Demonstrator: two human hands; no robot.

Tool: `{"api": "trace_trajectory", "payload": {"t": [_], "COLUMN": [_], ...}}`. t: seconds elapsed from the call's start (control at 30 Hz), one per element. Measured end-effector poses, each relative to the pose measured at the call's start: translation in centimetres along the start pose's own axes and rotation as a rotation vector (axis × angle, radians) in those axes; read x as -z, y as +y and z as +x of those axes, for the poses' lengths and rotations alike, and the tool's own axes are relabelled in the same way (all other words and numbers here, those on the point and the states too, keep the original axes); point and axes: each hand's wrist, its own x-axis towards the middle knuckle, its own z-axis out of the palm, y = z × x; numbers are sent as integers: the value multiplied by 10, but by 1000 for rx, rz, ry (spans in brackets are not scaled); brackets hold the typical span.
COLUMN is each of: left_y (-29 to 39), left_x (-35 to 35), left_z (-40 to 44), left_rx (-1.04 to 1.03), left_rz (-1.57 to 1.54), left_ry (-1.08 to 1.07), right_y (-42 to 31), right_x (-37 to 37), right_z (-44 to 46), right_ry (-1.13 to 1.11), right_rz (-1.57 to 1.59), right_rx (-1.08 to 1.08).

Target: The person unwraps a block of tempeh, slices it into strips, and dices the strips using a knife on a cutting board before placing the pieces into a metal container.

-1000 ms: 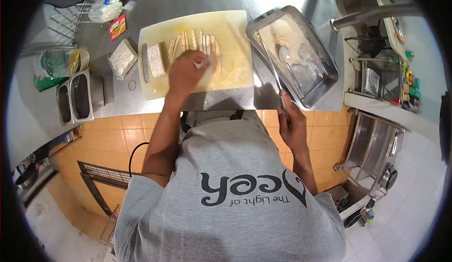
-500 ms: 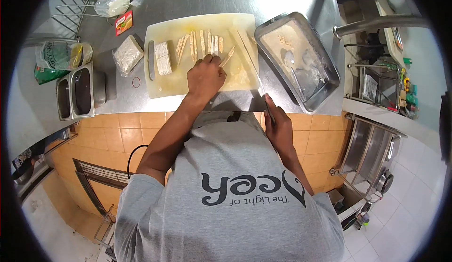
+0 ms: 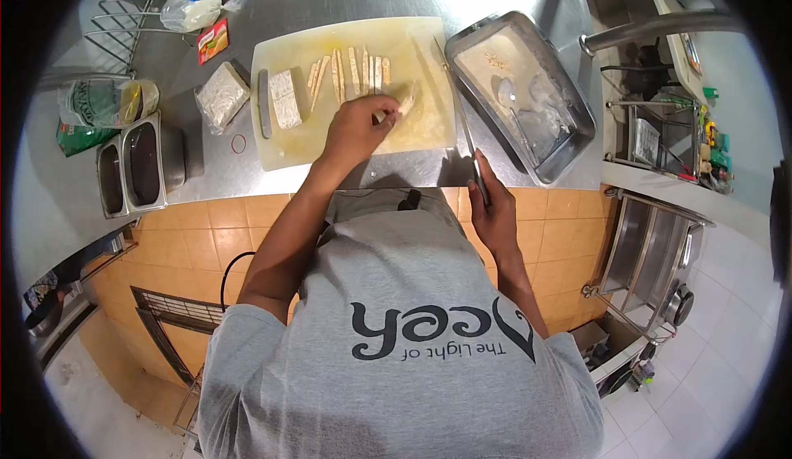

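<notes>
While the left hand point(image 3: 360, 127) curls over the cutting board point(image 3: 309, 147) with its thumb and fingertips pinched together on a pale tempeh strip point(image 3: 407, 103), slightly blurred, the right hand point(image 3: 493, 203) wraps its fingers round the handle of a long knife point(image 3: 467, 125) in front of the table point(image 3: 330, 1). The knife's blade points away from the person, over the gap between the board and a deep metal tray point(image 3: 568, 80), its tip near the board's right edge; whether it touches the board I cannot tell. More cut strips point(image 3: 337, 75) lie side by side on the board, just beyond the left hand, some slanting against each other. A block of tempeh point(image 3: 285, 100) sits at the board's left end, next to the handle slot, and a wrapped block point(image 3: 223, 98) lies off the board, further left. The metal tray stands slantwise just right of the board, holding a pale, cloudy batter point(image 3: 487, 51) and a spoon point(image 3: 509, 100). Near the wrapped block are a red sachet point(image 3: 213, 42) and a thin red rubber band point(image 3: 238, 144)
</notes>
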Motion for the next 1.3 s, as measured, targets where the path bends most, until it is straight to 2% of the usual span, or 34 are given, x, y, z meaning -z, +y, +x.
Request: {"api": "trace_trajectory", "payload": {"t": [0.1,0.13,0.23,0.27,0.33,0.43,0.57,0.63,0.67,0.77,0.87,0.97,1.07,1.17,1.27,1.3], "left_y": [26,19,4,1,1,6,-5,-13,-15,-6,-4,-2,2,11,3,9], "left_x": [1,0,-6,-9,-13,-4,10,14,14,19,23,31,36,34,33,33], "left_z": [4,5,1,-2,-8,3,54,76,83,95,93,87,90,89,81,77], "left_rx": [-75,-154,-329,-300,-247,-326,-276,-224,-199,-86,-33,-52,2,6,-204,-172], "left_rz": [255,371,653,660,671,557,770,872,921,925,951,826,876,927,770,684], "left_ry": [239,250,143,101,13,127,107,-2,-58,-187,-270,-289,-376,-381,-266,-252], "right_y": [1,3,14,16,14,8,16,14,10,14,13,9,9,10,10,10], "right_x": [2,2,-6,-6,-2,5,2,0,3,3,2,2,-3,-4,-3,-2], "right_z": [-1,-3,-2,-1,-3,-6,-2,0,0,1,2,2,5,9,13,14], "right_ry": [-10,-15,116,134,95,8,86,126,84,100,82,67,62,55,38,37], "right_rz": [21,15,-7,-11,-4,14,15,16,27,6,38,44,80,53,52,56], "right_rx": [-31,-32,163,191,119,-44,80,122,56,146,104,46,48,89,85,84]}}
